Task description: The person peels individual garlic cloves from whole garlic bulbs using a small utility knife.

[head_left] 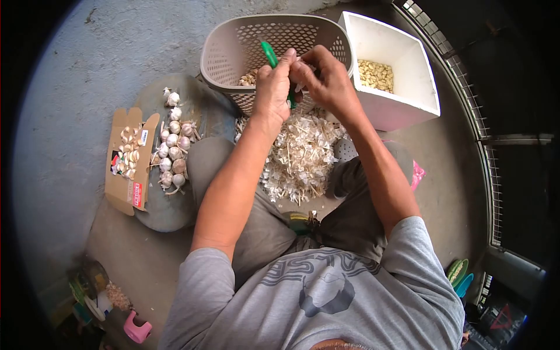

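Note:
Both my hands are raised close together above the near rim of the grey perforated basket. My left hand is wrapped round a slim green tool, which sticks out above and below the fist; its exact kind does not show. My right hand pinches a pale piece of garlic, mostly covered by the fingers, against the left. Loose garlic cloves lie in the basket. Below the hands, a heap of garlic skins and stalks covers the floor between my legs.
Whole garlic bulbs and a cardboard box of cloves rest on a round grey surface at left. Right of the basket stands a white foam box holding peeled cloves. A metal grille runs along the right.

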Tool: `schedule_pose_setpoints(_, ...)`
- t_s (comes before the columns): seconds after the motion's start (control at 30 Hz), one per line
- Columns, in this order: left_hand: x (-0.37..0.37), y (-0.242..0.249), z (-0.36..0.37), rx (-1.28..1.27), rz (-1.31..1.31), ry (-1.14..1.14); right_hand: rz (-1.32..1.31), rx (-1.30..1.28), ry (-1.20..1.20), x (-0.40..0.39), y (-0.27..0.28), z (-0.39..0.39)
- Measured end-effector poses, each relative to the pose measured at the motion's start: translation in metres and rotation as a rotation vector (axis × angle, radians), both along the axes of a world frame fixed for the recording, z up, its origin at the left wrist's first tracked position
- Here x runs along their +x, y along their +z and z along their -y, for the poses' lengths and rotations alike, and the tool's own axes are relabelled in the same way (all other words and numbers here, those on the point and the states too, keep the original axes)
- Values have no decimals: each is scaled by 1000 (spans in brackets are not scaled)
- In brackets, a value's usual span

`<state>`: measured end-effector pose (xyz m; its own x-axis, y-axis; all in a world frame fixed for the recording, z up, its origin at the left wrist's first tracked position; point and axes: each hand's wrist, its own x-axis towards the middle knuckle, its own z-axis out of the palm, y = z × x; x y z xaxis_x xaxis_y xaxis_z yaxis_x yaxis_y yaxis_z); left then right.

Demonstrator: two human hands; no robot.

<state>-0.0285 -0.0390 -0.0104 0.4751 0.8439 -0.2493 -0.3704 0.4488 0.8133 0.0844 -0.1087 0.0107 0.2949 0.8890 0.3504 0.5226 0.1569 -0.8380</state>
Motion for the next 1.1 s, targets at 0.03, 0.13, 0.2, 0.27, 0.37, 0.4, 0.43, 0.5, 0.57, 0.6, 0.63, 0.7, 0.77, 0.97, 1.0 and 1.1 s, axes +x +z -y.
schedule_pose_setpoints(0.03, 0, -1, 0, -14, -1, 2, -33, 44, 3, -7, -2, 2)
schedule_pose_setpoints(0.13, -4, 7, 2, -47, -37, 2, -99, -34, 38, -15, 7, 8)
schedule_pose_setpoints(0.2, -4, -5, -8, -165, -28, -40, -76, -41, 44, -17, 10, 9)
schedule_pose_setpoints(0.27, -7, -9, -22, -274, -16, -65, -95, 71, 88, -23, -3, 5)
schedule_pose_setpoints(0.37, -11, -3, -21, -240, 37, -39, -322, -7, 134, -17, 2, 7)
schedule_pose_setpoints(0.4, -12, -1, -19, -229, 109, -38, -488, -40, 154, -13, 4, 6)
schedule_pose_setpoints(0.43, -12, -2, -20, -199, 132, -48, -653, -76, 176, -8, 4, 5)
schedule_pose_setpoints(0.5, -13, -4, -23, -138, 183, -65, -763, -59, 251, 9, -11, 4)
schedule_pose_setpoints(0.57, -15, -4, -25, -49, 84, -64, -939, -56, 348, 22, -19, 4)
schedule_pose_setpoints(0.6, -15, 0, -23, -19, 57, -56, -941, -47, 333, 26, -19, 4)
schedule_pose_setpoints(0.63, -15, 4, -21, 12, 30, -47, -924, -41, 317, 29, -20, 4)
schedule_pose_setpoints(0.7, -14, 10, -12, 70, 9, -19, -888, -26, 285, 33, -18, 5)
schedule_pose_setpoints(0.77, -12, 10, -9, 153, -30, -28, -809, 15, 206, 30, -17, 4)
schedule_pose_setpoints(0.97, -9, 8, 6, 277, -93, -89, -736, 75, 138, 10, -4, 6)
schedule_pose_setpoints(1.0, -10, 10, 4, 260, -77, -99, -792, 53, 147, 11, -8, 5)
schedule_pose_setpoints(1.1, -10, 9, 5, 238, -17, -94, -822, -34, 128, 14, -15, 4)
